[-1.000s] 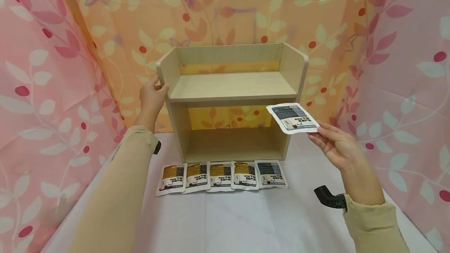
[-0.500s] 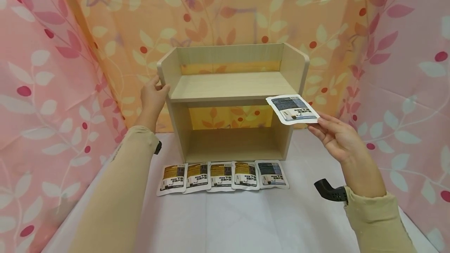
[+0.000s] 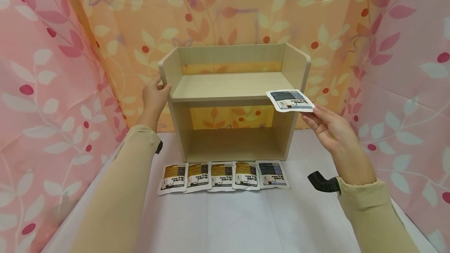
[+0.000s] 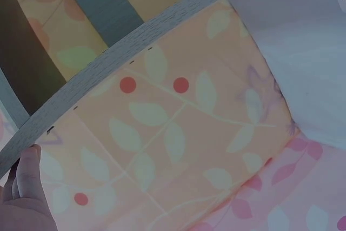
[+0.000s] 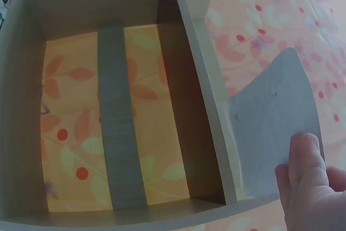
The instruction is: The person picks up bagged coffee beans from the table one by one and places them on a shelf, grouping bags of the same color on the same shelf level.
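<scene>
Packet (image 3: 291,101) and shelf (image 3: 225,84) held.
Right hand (image 3: 333,130) pinches packet, right of frame centre; left hand (image 3: 154,96) grips shelf's side edge, left of centre.

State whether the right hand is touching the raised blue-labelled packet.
Touching. The head view shows the right hand pinching the blue-labelled packet at its near right corner; the right wrist view shows fingers against its pale back.

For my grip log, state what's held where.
Right hand: blue-and-white packet, by its near right corner. Left hand: shelf, by its left panel's front edge.
</scene>
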Motion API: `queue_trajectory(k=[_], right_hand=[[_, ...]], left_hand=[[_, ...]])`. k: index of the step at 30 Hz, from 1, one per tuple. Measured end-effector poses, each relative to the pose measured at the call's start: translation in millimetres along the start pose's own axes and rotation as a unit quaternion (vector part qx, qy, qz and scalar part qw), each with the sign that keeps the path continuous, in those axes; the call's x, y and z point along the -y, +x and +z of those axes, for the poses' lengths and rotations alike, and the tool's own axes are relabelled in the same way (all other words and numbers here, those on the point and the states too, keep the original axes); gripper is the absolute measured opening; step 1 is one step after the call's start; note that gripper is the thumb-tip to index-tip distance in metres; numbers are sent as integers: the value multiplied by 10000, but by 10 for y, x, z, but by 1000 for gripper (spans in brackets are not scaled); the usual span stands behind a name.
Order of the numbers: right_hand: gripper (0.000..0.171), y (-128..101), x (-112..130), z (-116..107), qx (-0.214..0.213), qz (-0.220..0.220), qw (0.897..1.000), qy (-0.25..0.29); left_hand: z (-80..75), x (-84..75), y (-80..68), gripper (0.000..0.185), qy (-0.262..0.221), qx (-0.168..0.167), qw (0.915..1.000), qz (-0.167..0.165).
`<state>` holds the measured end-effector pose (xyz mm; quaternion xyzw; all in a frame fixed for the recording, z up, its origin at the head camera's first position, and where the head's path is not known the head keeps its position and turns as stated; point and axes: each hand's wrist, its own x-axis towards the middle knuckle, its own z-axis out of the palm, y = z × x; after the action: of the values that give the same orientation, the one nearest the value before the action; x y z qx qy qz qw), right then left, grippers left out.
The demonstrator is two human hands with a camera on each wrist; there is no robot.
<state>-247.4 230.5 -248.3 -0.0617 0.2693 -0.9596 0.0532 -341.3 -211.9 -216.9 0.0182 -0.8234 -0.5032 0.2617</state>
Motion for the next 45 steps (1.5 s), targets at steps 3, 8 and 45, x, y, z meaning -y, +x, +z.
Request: queue_trajectory(k=[3,8,45], right_hand=[[15,55,-16,57,-167,-43,9998,-54],[12,112,-44,176,-519,-188,9983,-163],[12,530,-35,362,-1225,229,9922,-72]], left_hand=[[0,-1,1,49,28,8,10000,0],[-3,-3,-7,48,83,22,10000,11],[-22,-26,-10,49,120,17,9999,-53]])
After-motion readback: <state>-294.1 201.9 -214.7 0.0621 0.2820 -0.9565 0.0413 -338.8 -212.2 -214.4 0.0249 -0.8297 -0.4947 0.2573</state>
